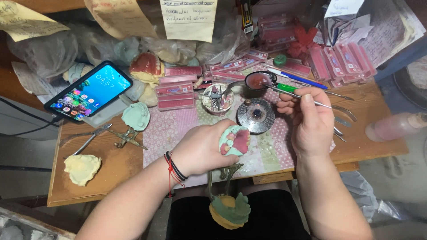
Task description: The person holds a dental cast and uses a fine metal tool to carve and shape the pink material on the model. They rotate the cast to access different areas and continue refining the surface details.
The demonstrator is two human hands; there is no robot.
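Note:
My left hand (202,149) grips a dental model (235,140), a pale green plaster cast with pink wax gums and teeth, mounted on a metal hinged articulator whose lower green cast (230,210) hangs over my lap. My right hand (309,118) holds a thin metal wax instrument (331,106) like a pen. The instrument's tip reaches left to a small black dish of pink wax (260,81). A round dark metal burner (255,115) sits on the table between both hands.
A lit smartphone (91,91) leans at the left. Pliers (86,140), a cream plaster cast (82,168) and a green cast (136,116) lie on the wooden table (111,178). Several pink tooth-card boxes (175,91), pens (298,79) and plastic bags crowd the back. A pink bottle (393,126) lies at the right.

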